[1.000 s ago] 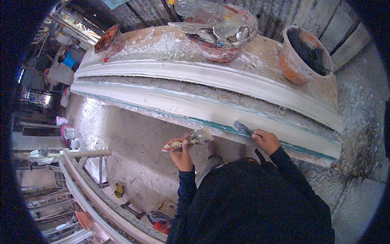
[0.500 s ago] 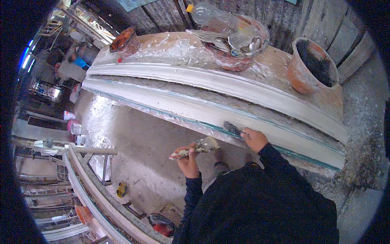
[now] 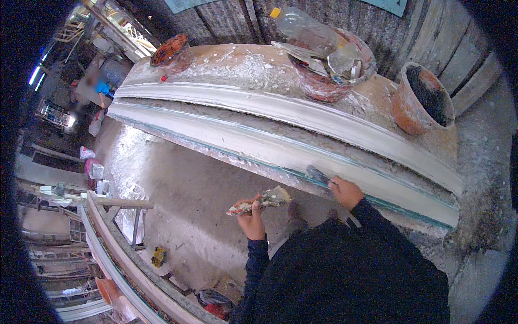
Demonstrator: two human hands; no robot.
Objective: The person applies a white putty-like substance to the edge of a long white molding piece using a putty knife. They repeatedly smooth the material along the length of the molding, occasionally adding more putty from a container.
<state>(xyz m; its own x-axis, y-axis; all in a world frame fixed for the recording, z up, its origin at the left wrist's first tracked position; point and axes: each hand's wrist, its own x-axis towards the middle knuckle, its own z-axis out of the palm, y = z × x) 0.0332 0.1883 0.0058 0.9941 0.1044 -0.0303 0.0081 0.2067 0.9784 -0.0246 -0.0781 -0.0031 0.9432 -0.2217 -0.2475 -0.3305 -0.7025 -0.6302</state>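
Observation:
My right hand (image 3: 347, 193) is closed round the handle of a putty knife (image 3: 317, 174). Its dark blade lies against the lower of two long white mouldings (image 3: 237, 137), close to the teal-streaked front edge. Nearer to me and further left, my left hand (image 3: 252, 221) grips a flat, plaster-crusted tool (image 3: 270, 197) with reddish patches at the end in the fingers. Its pale, wider end points right, over the floor and apart from the moulding. Crust hides what kind of tool it is. The second white moulding (image 3: 259, 108) runs behind the first, across a grey strip.
On the plaster-spattered bench (image 3: 237, 59) stand an orange tub (image 3: 171, 56), a bucket (image 3: 324, 89) with scraps and a clear bottle (image 3: 305, 29), and a terracotta-coloured pot (image 3: 415, 102). Another long moulding (image 3: 108, 248) rests on a frame at left. A person in blue (image 3: 101, 86) is far left.
My right hand and the putty knife have shifted slightly right and toward me. My left hand stays nearly in place, its tool turned a little. The whole view has swung slightly.

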